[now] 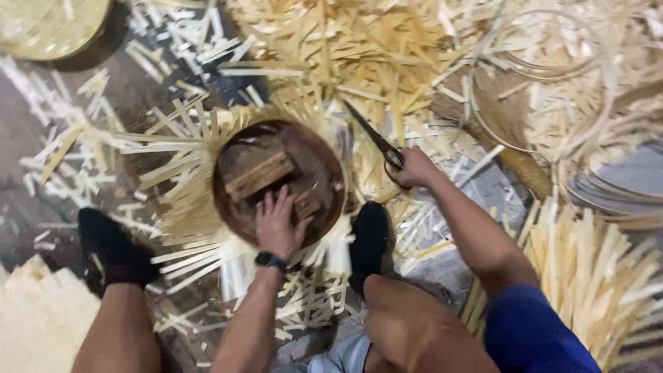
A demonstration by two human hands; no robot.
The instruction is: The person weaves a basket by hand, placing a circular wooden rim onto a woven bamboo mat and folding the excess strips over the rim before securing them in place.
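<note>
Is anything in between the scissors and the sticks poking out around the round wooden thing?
Nothing visible blocks them. The right hand holds the scissors, whose blades already lie over the bamboo strips at the right edge of the round wooden mould. The left hand presses on top of the mould, away from the blades.

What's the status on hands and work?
Left hand pressing round brown wooden disc onto woven bamboo strips. Right hand gripping black scissors. Loose offcuts surround.
</note>
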